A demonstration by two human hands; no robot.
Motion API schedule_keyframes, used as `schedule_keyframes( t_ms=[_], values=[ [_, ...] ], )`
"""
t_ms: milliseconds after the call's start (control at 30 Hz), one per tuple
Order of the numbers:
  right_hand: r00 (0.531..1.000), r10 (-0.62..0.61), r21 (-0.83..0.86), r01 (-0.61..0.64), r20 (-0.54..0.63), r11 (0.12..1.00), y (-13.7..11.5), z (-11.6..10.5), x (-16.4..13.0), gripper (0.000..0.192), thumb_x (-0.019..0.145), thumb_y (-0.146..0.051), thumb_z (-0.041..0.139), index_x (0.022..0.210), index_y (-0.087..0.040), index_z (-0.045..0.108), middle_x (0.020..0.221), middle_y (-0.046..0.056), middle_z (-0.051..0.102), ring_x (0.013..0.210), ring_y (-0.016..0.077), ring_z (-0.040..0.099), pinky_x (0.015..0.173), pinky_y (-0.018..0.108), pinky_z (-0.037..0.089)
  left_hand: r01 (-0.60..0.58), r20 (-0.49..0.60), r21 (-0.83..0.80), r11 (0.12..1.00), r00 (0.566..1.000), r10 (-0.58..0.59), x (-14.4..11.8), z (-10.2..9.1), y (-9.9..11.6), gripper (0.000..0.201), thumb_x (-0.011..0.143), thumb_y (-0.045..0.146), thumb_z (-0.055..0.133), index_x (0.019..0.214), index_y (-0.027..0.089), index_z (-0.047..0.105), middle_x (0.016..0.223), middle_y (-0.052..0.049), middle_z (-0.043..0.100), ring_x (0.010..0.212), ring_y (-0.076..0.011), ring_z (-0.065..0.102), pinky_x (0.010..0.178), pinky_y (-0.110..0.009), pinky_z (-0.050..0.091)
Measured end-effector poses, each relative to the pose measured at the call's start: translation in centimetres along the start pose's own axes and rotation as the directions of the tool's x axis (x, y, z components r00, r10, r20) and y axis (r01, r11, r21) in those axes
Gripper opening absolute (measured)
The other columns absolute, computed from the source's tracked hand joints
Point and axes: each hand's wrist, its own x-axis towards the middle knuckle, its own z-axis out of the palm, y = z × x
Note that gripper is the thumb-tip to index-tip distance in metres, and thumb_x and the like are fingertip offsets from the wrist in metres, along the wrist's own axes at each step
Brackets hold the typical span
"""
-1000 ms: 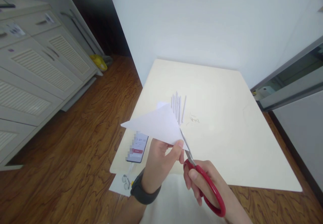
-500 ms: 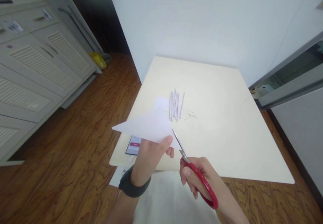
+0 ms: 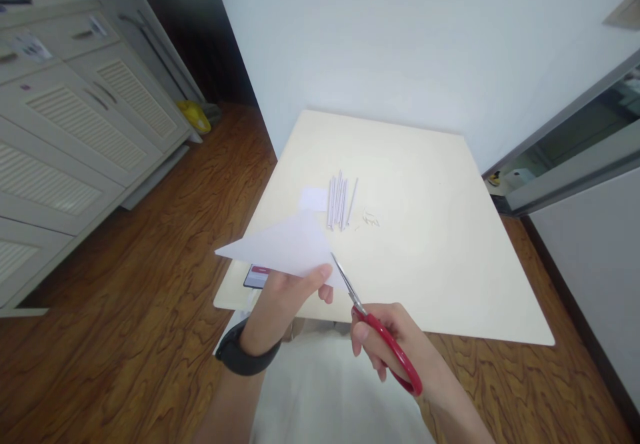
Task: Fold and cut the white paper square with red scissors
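Observation:
A sheet of white paper (image 3: pixel 280 244), roughly triangular, is pinched at its near right part between the thumb and fingers of my left hand (image 3: pixel 295 291), which wears a black wristband. My right hand (image 3: pixel 390 334) is wrapped round the red handles of a pair of scissors (image 3: pixel 387 341). The metal blades point up and left, and they lie along the right edge of the paper, close to my left thumb. Several thin rolled paper sticks (image 3: pixel 337 203) lie on the table beyond the sheet. Whether the blades are cutting cannot be made out.
The cream table (image 3: pixel 425 244) stands against a white wall. A small white paper piece (image 3: pixel 313 199) lies left of the sticks, and thin scraps (image 3: pixel 371 219) to their right. Partly under my left hand is a phone (image 3: pixel 255 276). A white cabinet (image 3: pixel 75 124) stands at left.
The view has shifted a little, so everything sits slightly further left and up. The scissor blades look closer together than before. Both hands keep their holds.

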Motion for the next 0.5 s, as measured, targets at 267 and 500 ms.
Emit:
schedule_keyframes(
  t_ms=[267, 500],
  values=[
    [0.998, -0.043, 0.022, 0.042, 0.035, 0.999, -0.3, 1.3, 0.9, 0.044, 0.089, -0.052, 0.050, 0.066, -0.015, 0.057, 0.046, -0.005, 0.042, 0.039, 0.0067, 0.040, 0.039, 0.018, 0.034, 0.031, -0.099, 0.054, 0.998, 0.995, -0.026, -0.3, -1.0, 0.9, 0.032, 0.086, 0.019, 0.051, 0.053, 0.019, 0.051, 0.051, 0.004, 0.055, 0.054, -0.0121, 0.054, 0.067, -0.028, 0.041],
    [0.990, -0.140, 0.043, 0.140, 0.000, 0.989, -0.7, 3.4, 2.8, 0.050, 0.086, -0.060, 0.046, 0.066, -0.015, 0.055, 0.045, -0.004, 0.043, 0.037, 0.0076, 0.041, 0.040, 0.020, 0.034, 0.008, -0.093, -0.023, 1.000, 0.996, -0.010, 0.8, -2.8, 1.0, 0.031, 0.085, 0.022, 0.050, 0.054, 0.020, 0.047, 0.048, 0.005, 0.050, 0.048, -0.0119, 0.050, 0.055, -0.028, 0.041]
  ],
)
